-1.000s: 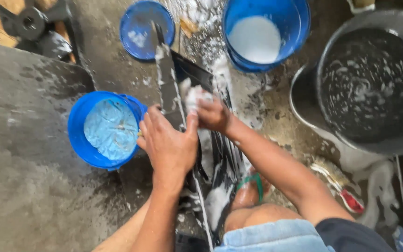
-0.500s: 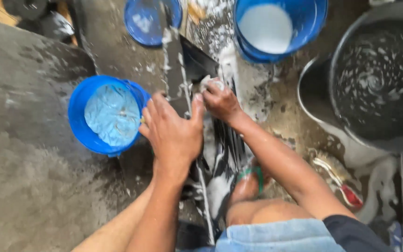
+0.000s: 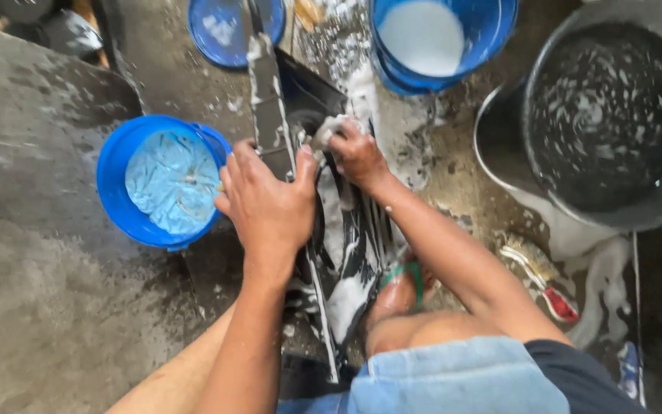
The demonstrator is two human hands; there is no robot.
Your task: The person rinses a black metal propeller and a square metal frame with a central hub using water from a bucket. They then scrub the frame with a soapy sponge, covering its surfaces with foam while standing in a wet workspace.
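Head view, looking down: the left hand [image 3: 270, 203] is clenched round a long grey metal part [image 3: 270, 100] w/ soapy streaks, standing in the middle of wet concrete ground [image 3: 47, 253], while the right hand [image 3: 355, 153] presses a foamy sponge or rag [image 3: 328, 127] against black panels [image 3: 358, 253] just beside it. The part looks stiff, fairly heavy and prob. slippery w/ suds, so mid-length, where the left hand sits, seems the firm hold. Counted: 2 hands, 1 metal part, 3 blue tubs, e.g. the nearest [image 3: 164, 180], 1 big dark basin [image 3: 611, 115], 1 scrub brush [image 3: 542, 276].

Soft, even daylight with faint shadows; the edges look slightly blurred, perhaps from head motion.
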